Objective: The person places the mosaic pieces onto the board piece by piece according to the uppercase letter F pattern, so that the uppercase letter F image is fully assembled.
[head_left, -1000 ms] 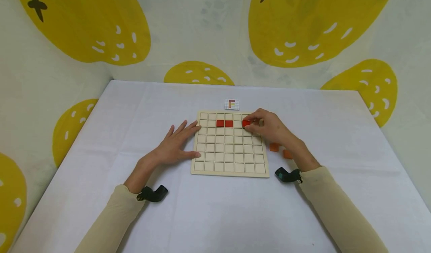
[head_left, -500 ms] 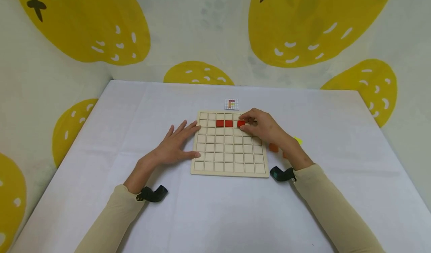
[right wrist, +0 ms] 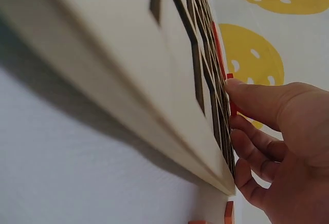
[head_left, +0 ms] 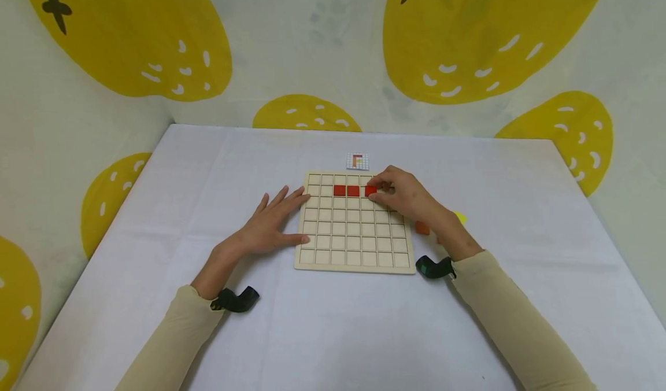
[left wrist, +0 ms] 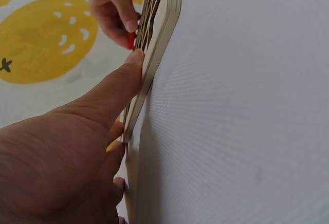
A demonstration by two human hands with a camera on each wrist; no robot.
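Observation:
A pale wooden grid board [head_left: 361,242] lies flat on the white table. Two red square tiles, one [head_left: 339,190] beside the other [head_left: 353,191], sit in neighbouring cells of its second row from the back. My right hand [head_left: 411,194] pinches a third red tile [head_left: 370,191] between thumb and fingers, over that same row just right of the pair. In the right wrist view this held tile [right wrist: 233,106] stands slightly proud of the grid. My left hand [head_left: 270,223] rests with spread fingers on the board's left edge; its thumb touches the rim in the left wrist view.
Behind the board lies a small printed card [head_left: 357,161] with a coloured grid pattern. Right of the board are an orange tile [head_left: 422,228], another mostly behind the right forearm, and a partly hidden yellow piece [head_left: 460,217]. A patterned wall stands behind the table.
My right hand has shifted left along the row, bringing the held red tile closer to the pair. The yellow piece has come into view beside the forearm. My left hand stays in place.

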